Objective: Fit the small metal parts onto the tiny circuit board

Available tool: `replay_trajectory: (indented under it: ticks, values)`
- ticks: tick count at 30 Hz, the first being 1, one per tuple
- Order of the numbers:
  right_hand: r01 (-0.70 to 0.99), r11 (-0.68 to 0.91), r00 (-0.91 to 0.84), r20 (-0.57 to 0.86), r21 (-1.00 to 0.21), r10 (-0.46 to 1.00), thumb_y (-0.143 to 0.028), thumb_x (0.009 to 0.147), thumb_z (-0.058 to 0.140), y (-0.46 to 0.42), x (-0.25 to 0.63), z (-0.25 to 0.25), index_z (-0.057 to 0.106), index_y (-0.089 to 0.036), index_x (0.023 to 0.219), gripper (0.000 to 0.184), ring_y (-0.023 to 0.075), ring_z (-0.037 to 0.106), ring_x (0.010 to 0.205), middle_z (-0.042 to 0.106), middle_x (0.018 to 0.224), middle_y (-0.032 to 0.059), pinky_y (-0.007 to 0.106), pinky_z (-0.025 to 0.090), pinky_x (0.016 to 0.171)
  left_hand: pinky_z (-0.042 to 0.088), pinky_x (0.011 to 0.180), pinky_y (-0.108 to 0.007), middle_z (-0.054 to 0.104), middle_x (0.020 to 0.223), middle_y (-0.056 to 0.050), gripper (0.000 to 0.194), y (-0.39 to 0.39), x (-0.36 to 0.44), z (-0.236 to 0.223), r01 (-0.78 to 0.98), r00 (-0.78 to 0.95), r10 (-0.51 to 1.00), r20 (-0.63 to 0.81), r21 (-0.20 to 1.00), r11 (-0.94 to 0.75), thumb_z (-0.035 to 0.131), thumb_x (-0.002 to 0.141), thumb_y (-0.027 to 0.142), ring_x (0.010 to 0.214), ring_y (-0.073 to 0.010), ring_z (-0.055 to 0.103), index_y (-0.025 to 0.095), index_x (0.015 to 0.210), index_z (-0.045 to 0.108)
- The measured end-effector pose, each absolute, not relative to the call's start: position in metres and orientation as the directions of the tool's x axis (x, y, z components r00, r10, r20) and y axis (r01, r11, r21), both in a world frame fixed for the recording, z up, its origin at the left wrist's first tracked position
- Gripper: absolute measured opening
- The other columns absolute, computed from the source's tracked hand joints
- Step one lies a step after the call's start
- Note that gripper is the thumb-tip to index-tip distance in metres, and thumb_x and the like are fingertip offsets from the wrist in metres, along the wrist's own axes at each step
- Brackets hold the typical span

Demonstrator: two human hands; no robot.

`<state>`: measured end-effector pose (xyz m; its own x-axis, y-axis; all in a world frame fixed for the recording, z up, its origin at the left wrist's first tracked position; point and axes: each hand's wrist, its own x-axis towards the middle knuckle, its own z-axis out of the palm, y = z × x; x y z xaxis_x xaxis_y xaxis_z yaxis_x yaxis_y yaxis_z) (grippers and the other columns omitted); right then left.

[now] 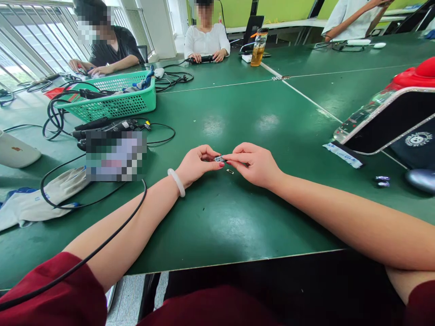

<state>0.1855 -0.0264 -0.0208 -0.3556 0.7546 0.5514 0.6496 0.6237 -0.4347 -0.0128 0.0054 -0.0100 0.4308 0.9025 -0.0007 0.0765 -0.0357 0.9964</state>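
My left hand (194, 166), with a white bangle above it, pinches a small silver-and-black part (219, 159) between thumb and fingers. Its exact kind is too small to make out. From the other side, the closed fingertips of my right hand (255, 164) grip the part's right end, so both hands meet on it just above the table. A tiny light-rimmed rectangular piece (230, 171) lies on the green tabletop (217, 213) right below the fingers.
Left are a green basket (115, 106) with cables, a black cable across my left forearm, and white gloves (50, 197). Right are a propped dark-screened device (390, 122), a mouse (421, 180) and two small shiny pieces (383, 181). A bottle (259, 47) and other people are across the table.
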Motion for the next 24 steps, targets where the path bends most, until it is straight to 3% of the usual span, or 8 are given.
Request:
replay_trajectory:
  ticks: [3,10,16,24]
  values:
    - [0.679,0.584,-0.355,0.497,-0.445,0.792,-0.030,0.091,0.051,-0.025,0.186,-0.017,0.072,-0.024,0.105,0.026,0.0148,0.055,0.074,0.064,0.090,0.0046,0.029,0.043,0.067,0.051,0.075,-0.032,0.069,0.077,-0.003,0.037,0.008,-0.013,-0.012,0.112,0.380,0.925,0.010,0.992,-0.056,0.083,0.053,0.028,0.073,-0.0136,0.063,0.015,0.076,0.058]
    - [0.745,0.468,-0.462,0.138,-0.475,0.876,-0.038,0.075,0.071,-0.016,0.193,-0.016,0.066,-0.020,0.076,0.019,0.0131,0.053,0.067,0.062,0.076,0.0009,0.025,0.037,0.060,0.051,0.077,-0.033,0.070,0.080,-0.004,0.035,0.011,-0.015,-0.016,0.207,0.329,0.944,-0.004,0.976,-0.068,0.082,0.056,0.027,0.074,-0.0140,0.064,0.015,0.080,0.060]
    - [0.756,0.474,-0.456,0.156,-0.452,0.876,-0.028,0.083,0.061,-0.016,0.189,-0.016,0.064,-0.019,0.070,0.017,0.0123,0.052,0.064,0.063,0.072,0.0010,0.026,0.037,0.060,0.051,0.075,-0.033,0.070,0.078,-0.004,0.034,0.009,-0.014,-0.014,0.243,0.345,0.938,0.000,0.966,-0.090,0.081,0.057,0.027,0.073,-0.0145,0.064,0.015,0.080,0.060]
    - [0.749,0.445,-0.422,0.164,-0.491,0.892,-0.028,0.082,0.063,-0.016,0.189,-0.018,0.068,-0.020,0.076,0.011,0.0129,0.054,0.067,0.063,0.075,0.0005,0.026,0.038,0.062,0.050,0.076,-0.033,0.070,0.079,-0.004,0.034,0.009,-0.014,-0.014,0.279,0.346,0.938,-0.001,0.955,-0.102,0.081,0.057,0.027,0.073,-0.0146,0.064,0.015,0.080,0.060]
